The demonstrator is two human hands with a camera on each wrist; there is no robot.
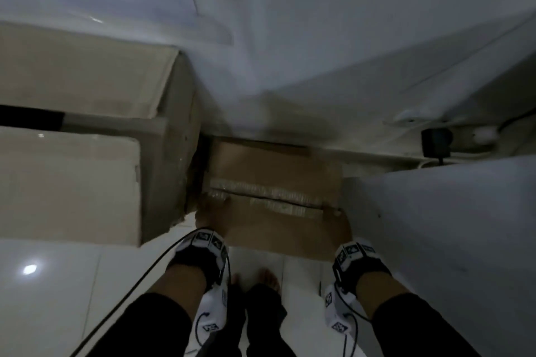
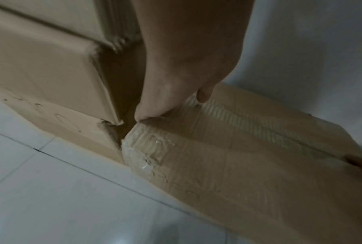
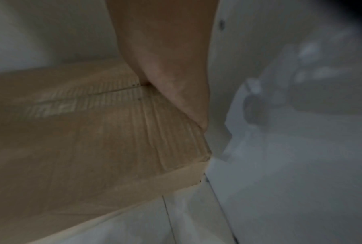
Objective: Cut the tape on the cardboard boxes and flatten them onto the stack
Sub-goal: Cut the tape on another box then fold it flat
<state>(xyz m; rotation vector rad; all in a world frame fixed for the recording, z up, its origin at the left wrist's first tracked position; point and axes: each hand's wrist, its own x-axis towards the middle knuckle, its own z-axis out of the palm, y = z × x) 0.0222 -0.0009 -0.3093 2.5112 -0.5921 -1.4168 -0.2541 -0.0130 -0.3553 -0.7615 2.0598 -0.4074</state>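
Observation:
A small brown cardboard box [image 1: 275, 182] lies on the white tiled floor, with clear tape [image 1: 261, 191] along its top seam. My left hand [image 1: 210, 211] grips its left end: in the left wrist view the thumb [image 2: 204, 95] lies on the taped top [image 2: 228, 115] and the fingers reach down the side, into the gap beside a bigger box. My right hand [image 1: 336, 219] holds the right end, thumb on top near the seam [image 3: 113, 90] and fingers down the side [image 3: 188, 102]. No cutting tool shows in any view.
A large pale cardboard box [image 1: 87, 139] stands tight against the small box's left. White furniture [image 1: 435, 211] closes in on the right, and a wall with a black plug [image 1: 436, 139] lies behind. My bare feet [image 1: 269, 278] stand just in front on the tiles [image 1: 72, 284].

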